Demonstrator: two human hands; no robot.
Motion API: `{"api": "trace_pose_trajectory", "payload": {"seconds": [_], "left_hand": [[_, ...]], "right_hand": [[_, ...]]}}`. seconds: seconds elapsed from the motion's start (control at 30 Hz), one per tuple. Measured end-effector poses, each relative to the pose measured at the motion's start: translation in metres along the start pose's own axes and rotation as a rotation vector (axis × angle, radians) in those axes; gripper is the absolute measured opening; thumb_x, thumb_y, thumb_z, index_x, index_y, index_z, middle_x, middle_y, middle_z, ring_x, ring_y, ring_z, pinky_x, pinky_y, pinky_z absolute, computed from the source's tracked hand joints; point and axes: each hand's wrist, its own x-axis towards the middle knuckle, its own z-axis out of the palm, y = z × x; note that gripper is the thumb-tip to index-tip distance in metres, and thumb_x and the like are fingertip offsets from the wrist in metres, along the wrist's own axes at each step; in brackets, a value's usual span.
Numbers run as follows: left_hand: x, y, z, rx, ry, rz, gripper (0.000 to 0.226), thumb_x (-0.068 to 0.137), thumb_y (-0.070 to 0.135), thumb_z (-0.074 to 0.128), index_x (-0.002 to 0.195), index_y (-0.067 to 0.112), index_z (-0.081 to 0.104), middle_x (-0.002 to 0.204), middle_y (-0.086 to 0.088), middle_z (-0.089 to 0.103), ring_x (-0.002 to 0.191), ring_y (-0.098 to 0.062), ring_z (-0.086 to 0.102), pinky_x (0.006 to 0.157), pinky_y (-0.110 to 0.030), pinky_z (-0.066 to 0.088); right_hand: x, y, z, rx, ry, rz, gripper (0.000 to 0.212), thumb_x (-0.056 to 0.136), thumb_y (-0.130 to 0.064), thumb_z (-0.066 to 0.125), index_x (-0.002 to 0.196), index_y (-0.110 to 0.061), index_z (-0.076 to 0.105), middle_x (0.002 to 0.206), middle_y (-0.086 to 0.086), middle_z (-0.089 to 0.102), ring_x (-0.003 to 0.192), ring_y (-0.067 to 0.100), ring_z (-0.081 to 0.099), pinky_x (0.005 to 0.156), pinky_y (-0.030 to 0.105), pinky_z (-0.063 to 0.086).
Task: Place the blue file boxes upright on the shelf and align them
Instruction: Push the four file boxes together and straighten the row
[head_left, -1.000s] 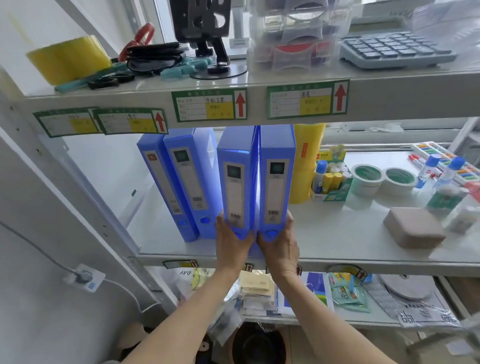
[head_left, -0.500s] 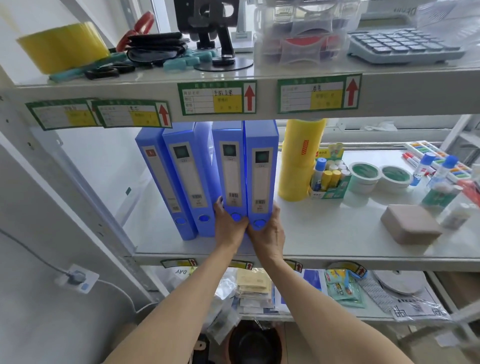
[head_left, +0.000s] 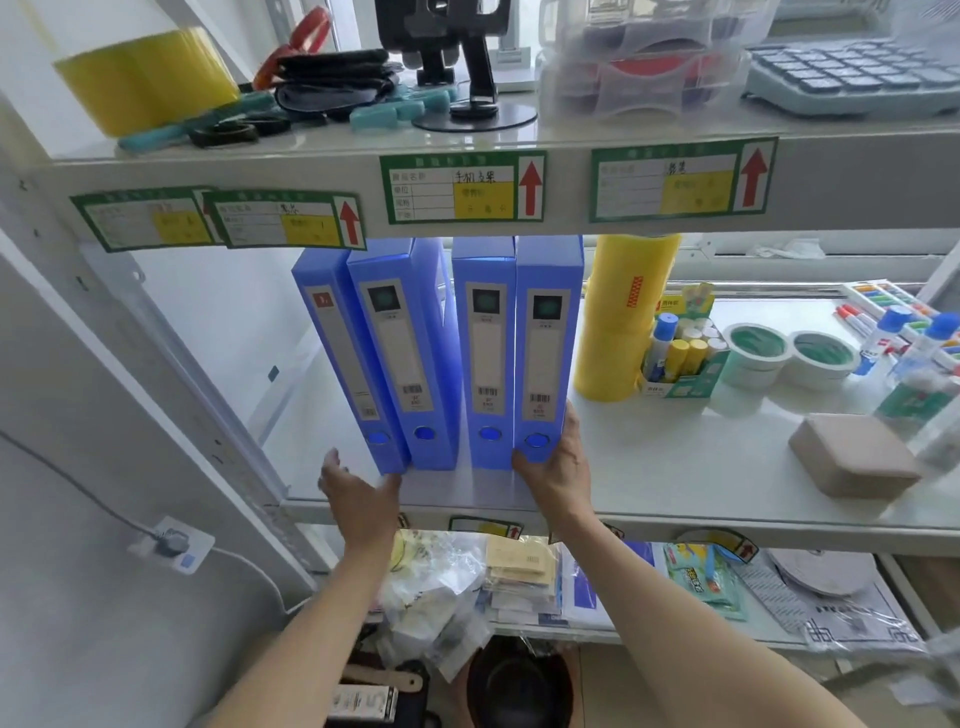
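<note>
Four blue file boxes standing on the middle shelf, a hand at each end of the row.

On the white shelf (head_left: 675, 467), left of centre in the frame, the two left file boxes (head_left: 374, 358) lean with their tops tipped left, while the two right file boxes (head_left: 514, 353) stand straight and pressed together, a narrow gap between the pairs. The right hand (head_left: 558, 462) cups the bottom corner of the rightmost box; the left hand (head_left: 358, 493) is spread open just below the leftmost box's base. Just right of the boxes stands a yellow roll (head_left: 621, 317), then a glue stick box (head_left: 680, 353) and two tape rolls (head_left: 789, 353).
</note>
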Motion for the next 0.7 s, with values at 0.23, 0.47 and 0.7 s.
{"api": "trace_pose_trajectory", "payload": {"seconds": [0.23,0.47,0.7], "left_hand": [[0.045,0.014,-0.002,-0.184,-0.47,0.019,0.062,0.08,0.0,0.07,0.13,0.024,0.043,0.114,0.006,0.061,0.103,-0.011,0.061,0.066,-0.022,0.054],[0.047,0.01,0.0,-0.201,-0.483,0.055,0.057,0.084,0.0,0.067,0.128,0.024,0.042,0.103,0.015,0.062,0.095,-0.007,0.062,0.057,-0.015,0.053],[0.056,0.005,-0.003,-0.166,-0.502,0.096,0.059,0.084,0.003,0.069,0.131,0.022,0.039,0.108,0.013,0.062,0.098,-0.008,0.062,0.067,-0.018,0.055]], "right_hand": [[0.013,0.005,-0.005,-0.067,-0.182,0.027,0.103,0.059,-0.059,0.07,0.147,-0.042,0.019,0.135,-0.006,0.058,0.117,0.018,0.061,0.091,0.048,0.055],[0.012,-0.006,-0.004,-0.072,-0.278,0.023,0.094,0.065,-0.047,0.07,0.144,-0.036,0.02,0.132,-0.002,0.062,0.106,0.018,0.065,0.09,0.042,0.054],[0.016,-0.007,-0.006,-0.113,-0.301,0.024,0.084,0.071,-0.036,0.071,0.141,-0.036,0.024,0.136,-0.003,0.061,0.11,0.017,0.065,0.092,0.042,0.053]]}}
